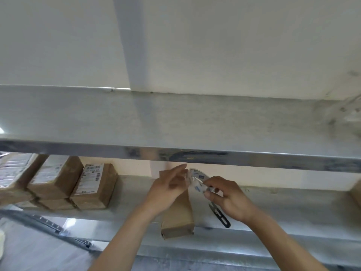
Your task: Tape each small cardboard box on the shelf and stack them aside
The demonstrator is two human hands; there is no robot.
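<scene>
A small plain cardboard box (178, 218) lies lengthwise on the metal shelf (273, 208), partly under my hands. Above it my right hand (226, 196) grips a roll of clear tape (197, 179) with a white and blue core. My left hand (168, 189) is at the roll's left side, fingers extended, pinching at the tape's edge. A stack of labelled cardboard boxes (58, 184) stands at the left of the same shelf.
Black thread snips (219, 215) lie on the shelf just right of the box, under my right hand. An upper metal shelf (175, 122) hangs close overhead. Another box edge (356, 194) shows at the far right. A black rail (50, 225) runs below left.
</scene>
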